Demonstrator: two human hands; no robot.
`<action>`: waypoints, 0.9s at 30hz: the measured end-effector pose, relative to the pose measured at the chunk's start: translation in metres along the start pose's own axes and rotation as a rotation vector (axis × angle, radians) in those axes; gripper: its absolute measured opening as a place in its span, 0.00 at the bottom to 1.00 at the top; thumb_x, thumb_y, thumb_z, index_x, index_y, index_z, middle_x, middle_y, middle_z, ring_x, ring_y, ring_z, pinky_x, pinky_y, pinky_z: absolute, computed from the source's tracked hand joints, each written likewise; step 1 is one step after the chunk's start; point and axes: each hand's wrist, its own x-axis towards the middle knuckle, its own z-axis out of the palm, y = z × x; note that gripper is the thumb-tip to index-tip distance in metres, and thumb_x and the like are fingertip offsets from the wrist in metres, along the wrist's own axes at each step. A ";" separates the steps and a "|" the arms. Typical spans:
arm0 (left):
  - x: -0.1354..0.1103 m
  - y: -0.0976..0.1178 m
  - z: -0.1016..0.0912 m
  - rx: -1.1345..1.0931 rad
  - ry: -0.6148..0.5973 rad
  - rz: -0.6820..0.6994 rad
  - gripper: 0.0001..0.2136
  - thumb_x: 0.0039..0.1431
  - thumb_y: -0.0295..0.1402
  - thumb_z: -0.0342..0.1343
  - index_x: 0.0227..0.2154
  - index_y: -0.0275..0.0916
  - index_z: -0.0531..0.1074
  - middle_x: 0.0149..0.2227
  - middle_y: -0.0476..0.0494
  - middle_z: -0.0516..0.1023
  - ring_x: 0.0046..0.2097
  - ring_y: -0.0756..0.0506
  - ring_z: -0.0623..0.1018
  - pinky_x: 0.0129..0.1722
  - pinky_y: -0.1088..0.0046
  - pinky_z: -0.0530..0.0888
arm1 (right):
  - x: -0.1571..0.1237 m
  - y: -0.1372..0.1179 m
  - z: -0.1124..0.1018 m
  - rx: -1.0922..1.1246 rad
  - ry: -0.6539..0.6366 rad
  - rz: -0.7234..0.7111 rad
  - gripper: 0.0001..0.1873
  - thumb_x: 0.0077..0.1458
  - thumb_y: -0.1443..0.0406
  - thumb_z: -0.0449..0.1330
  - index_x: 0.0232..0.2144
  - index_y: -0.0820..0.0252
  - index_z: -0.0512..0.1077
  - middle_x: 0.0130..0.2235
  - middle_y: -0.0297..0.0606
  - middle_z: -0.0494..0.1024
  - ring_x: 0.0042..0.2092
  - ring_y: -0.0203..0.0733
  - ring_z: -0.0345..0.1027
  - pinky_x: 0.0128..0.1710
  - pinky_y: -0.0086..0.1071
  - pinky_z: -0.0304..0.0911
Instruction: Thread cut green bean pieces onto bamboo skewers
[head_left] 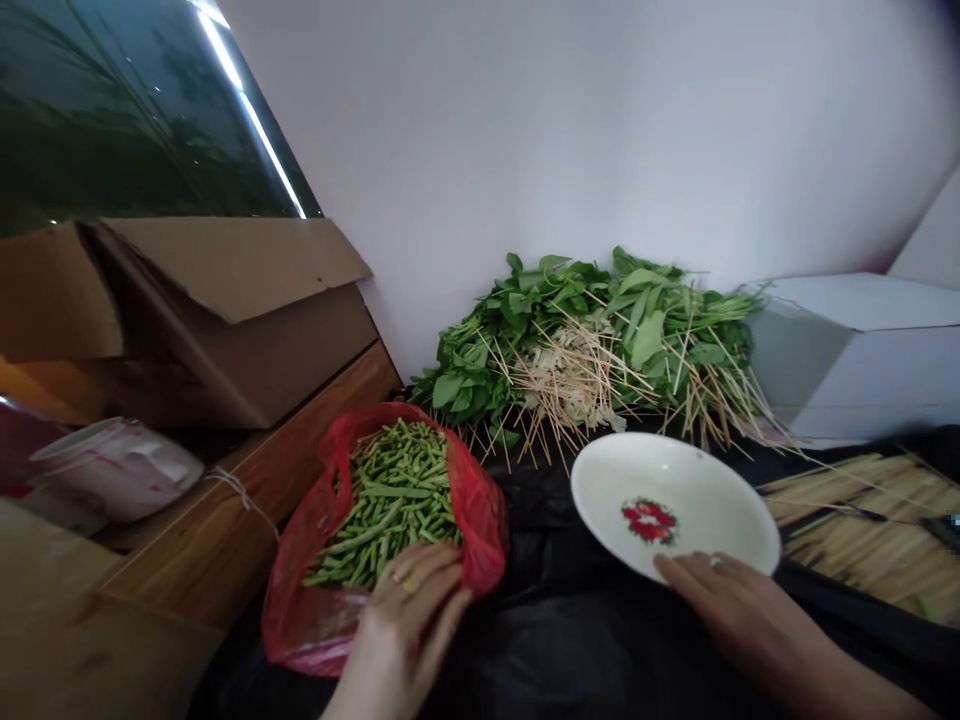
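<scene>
A red plastic bag [480, 500], wide open at the top, holds a heap of cut green beans [401, 490]. My left hand [412, 600] is at the bag's near right edge. Its fingers lie over the beans inside the rim, and the thumb sits by the outer side of the plastic. A white enamel bowl [697, 470] with a red flower on its bottom is tilted toward me. My right hand [731, 595] grips its near rim, fingers over the inside; the thumb is hidden. Nothing lies in the bowl.
Behind stand leafy greens [517, 310] on thin wooden skewers [570, 370]. A cardboard box [247, 310] and a white tub [120, 470] are at left. At right are a white box [877, 360] and many loose sticks [862, 520]. Black plastic sheeting [562, 640] covers the surface.
</scene>
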 end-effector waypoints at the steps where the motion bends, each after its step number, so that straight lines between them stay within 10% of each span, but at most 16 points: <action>1: 0.003 -0.008 -0.007 -0.026 0.045 -0.087 0.11 0.63 0.32 0.51 0.46 0.45 0.74 0.46 0.41 0.81 0.50 0.40 0.79 0.52 0.58 0.75 | -0.005 -0.006 -0.004 0.042 0.004 -0.048 0.36 0.47 0.78 0.50 0.55 0.42 0.67 0.47 0.39 0.79 0.46 0.50 0.75 0.42 0.44 0.72; 7: 0.000 -0.067 -0.022 -0.009 -0.060 -0.440 0.28 0.55 0.41 0.57 0.58 0.39 0.65 0.58 0.34 0.72 0.60 0.35 0.71 0.59 0.52 0.67 | 0.017 -0.018 -0.052 0.234 -0.044 -0.198 0.33 0.52 0.67 0.60 0.59 0.38 0.63 0.45 0.35 0.81 0.41 0.48 0.77 0.35 0.36 0.73; 13: -0.005 -0.094 -0.037 -0.078 -0.235 -0.503 0.36 0.48 0.41 0.63 0.62 0.41 0.62 0.61 0.37 0.69 0.61 0.35 0.69 0.60 0.55 0.65 | 0.155 -0.088 -0.108 0.668 -0.176 -0.371 0.18 0.62 0.61 0.56 0.54 0.51 0.68 0.49 0.39 0.77 0.49 0.42 0.70 0.50 0.35 0.65; 19: 0.030 -0.108 -0.045 -0.049 -0.300 -0.451 0.24 0.53 0.38 0.56 0.54 0.40 0.72 0.50 0.38 0.78 0.51 0.37 0.76 0.53 0.58 0.71 | 0.253 -0.171 -0.045 0.396 -0.289 -0.680 0.09 0.54 0.74 0.55 0.34 0.64 0.74 0.34 0.42 0.76 0.37 0.42 0.70 0.38 0.32 0.64; 23: 0.047 -0.091 -0.032 0.306 -0.337 -0.517 0.24 0.49 0.34 0.56 0.51 0.34 0.72 0.48 0.31 0.75 0.52 0.32 0.73 0.51 0.55 0.70 | 0.237 -0.164 -0.013 0.309 -0.233 -0.725 0.09 0.52 0.75 0.55 0.34 0.64 0.73 0.35 0.42 0.75 0.40 0.44 0.68 0.41 0.34 0.63; 27: 0.049 -0.088 -0.019 0.471 -0.254 -0.519 0.13 0.52 0.34 0.55 0.41 0.38 0.74 0.45 0.34 0.73 0.50 0.32 0.72 0.48 0.55 0.70 | 0.215 -0.132 -0.011 0.381 -0.212 -0.471 0.13 0.52 0.76 0.54 0.40 0.63 0.69 0.40 0.44 0.73 0.42 0.44 0.67 0.42 0.35 0.64</action>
